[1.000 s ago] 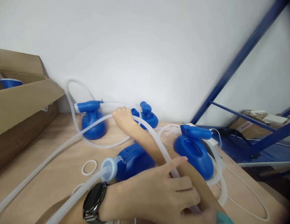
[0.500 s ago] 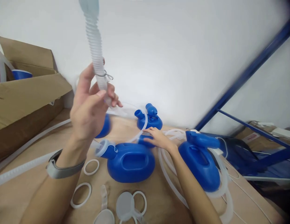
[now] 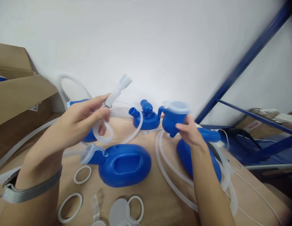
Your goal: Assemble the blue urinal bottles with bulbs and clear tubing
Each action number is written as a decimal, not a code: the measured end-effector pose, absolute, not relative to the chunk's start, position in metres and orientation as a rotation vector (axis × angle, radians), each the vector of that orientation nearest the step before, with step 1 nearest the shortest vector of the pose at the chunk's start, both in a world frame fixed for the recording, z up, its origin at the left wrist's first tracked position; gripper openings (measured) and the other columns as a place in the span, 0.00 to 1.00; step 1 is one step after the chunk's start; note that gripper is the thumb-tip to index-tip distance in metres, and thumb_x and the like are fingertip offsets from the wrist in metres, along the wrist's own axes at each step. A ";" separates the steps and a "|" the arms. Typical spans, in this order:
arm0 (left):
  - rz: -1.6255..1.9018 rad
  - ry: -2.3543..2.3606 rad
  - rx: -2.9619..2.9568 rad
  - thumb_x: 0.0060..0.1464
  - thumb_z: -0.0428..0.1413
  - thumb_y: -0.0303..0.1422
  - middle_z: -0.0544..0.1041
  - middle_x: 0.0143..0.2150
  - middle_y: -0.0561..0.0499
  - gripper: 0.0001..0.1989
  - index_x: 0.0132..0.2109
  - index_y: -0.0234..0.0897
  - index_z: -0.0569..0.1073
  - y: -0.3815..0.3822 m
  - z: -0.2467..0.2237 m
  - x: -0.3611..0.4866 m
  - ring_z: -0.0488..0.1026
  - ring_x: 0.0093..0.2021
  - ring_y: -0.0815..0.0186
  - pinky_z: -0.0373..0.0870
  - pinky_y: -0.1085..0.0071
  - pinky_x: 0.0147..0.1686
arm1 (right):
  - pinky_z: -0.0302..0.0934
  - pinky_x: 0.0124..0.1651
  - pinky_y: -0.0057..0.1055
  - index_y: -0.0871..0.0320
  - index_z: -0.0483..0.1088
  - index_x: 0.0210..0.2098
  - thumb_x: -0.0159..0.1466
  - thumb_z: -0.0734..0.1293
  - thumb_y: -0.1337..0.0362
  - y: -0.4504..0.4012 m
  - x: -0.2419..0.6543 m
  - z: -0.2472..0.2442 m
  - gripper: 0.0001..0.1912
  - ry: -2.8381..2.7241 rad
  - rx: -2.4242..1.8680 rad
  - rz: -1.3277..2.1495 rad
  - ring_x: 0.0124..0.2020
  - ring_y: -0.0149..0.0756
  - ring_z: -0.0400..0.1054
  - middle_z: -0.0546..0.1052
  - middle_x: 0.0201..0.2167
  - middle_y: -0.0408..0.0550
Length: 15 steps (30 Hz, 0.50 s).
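Note:
My left hand [image 3: 89, 116] is closed round a clear corrugated hose [image 3: 114, 94], whose wider end points up to the right; a thin dark tie circles it. At the right, my right hand [image 3: 191, 131] grips a blue cup-shaped piece [image 3: 172, 121] with a whitish rim, held above the table and slightly blurred. Between and below the hands a blue bottle [image 3: 125, 164] lies on its side, a whitish ring on its neck. Behind it stands another blue bottle [image 3: 147, 121] by the wall. A third blue bottle [image 3: 183, 157] is partly hidden by my right forearm.
White rings [image 3: 70, 207] and translucent discs [image 3: 119, 212] lie on the near table. Clear tubing [image 3: 169, 185] curves across the right side. An open cardboard box [image 3: 21, 97] stands at the left; a blue metal frame [image 3: 242, 69] rises at the right.
My right hand has lifted the blue cup-shaped piece off the table and moved right. My left hand has tilted and lowered the hose. The view has shifted slightly.

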<state>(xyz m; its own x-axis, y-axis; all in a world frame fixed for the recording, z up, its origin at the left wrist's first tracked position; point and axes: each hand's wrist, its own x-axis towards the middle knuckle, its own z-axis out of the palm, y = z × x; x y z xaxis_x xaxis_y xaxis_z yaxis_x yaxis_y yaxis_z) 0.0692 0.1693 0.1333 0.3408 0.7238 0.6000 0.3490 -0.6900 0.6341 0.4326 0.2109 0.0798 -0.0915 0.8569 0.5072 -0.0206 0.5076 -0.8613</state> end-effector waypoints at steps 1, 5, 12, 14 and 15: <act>1.303 1.009 2.223 0.71 0.54 0.45 0.73 0.23 0.55 0.19 0.57 0.38 0.78 0.172 0.131 0.073 0.71 0.21 0.68 0.68 0.75 0.19 | 0.70 0.63 0.56 0.48 0.76 0.55 0.51 0.80 0.57 0.205 0.430 0.086 0.32 -1.343 -0.652 0.897 0.64 0.55 0.72 0.81 0.57 0.48; 1.297 1.065 2.209 0.70 0.55 0.45 0.72 0.23 0.55 0.20 0.60 0.39 0.78 0.175 0.121 0.092 0.68 0.21 0.68 0.63 0.73 0.18 | 0.69 0.65 0.54 0.44 0.75 0.53 0.56 0.75 0.59 0.192 0.408 0.098 0.25 -1.007 -0.441 0.948 0.65 0.48 0.71 0.82 0.55 0.42; 0.950 1.148 2.573 0.72 0.49 0.44 0.67 0.22 0.59 0.26 0.73 0.47 0.67 0.171 0.114 0.113 0.62 0.20 0.67 0.60 0.73 0.22 | 0.76 0.57 0.55 0.48 0.74 0.55 0.58 0.76 0.55 0.191 0.386 0.096 0.26 -0.875 -0.420 1.016 0.57 0.51 0.77 0.84 0.47 0.44; 0.894 1.144 2.607 0.73 0.49 0.43 0.65 0.22 0.60 0.27 0.74 0.48 0.65 0.171 0.113 0.114 0.61 0.21 0.67 0.59 0.73 0.22 | 0.76 0.57 0.55 0.46 0.72 0.58 0.57 0.78 0.56 0.188 0.384 0.097 0.31 -0.874 -0.416 1.011 0.58 0.51 0.77 0.83 0.51 0.44; 0.881 1.136 2.615 0.73 0.49 0.43 0.64 0.22 0.60 0.27 0.74 0.48 0.65 0.172 0.113 0.114 0.61 0.21 0.68 0.59 0.73 0.22 | 0.76 0.57 0.55 0.45 0.71 0.60 0.56 0.78 0.56 0.186 0.383 0.098 0.33 -0.880 -0.423 1.011 0.59 0.51 0.76 0.82 0.54 0.44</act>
<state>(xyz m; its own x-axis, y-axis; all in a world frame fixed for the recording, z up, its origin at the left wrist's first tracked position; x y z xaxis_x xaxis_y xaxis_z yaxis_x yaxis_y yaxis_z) 0.1141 0.1715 0.1130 0.5385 0.7096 0.4545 0.6169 -0.6994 0.3610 0.3828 0.1857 0.0977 0.2404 0.8671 0.4363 -0.5521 0.4918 -0.6733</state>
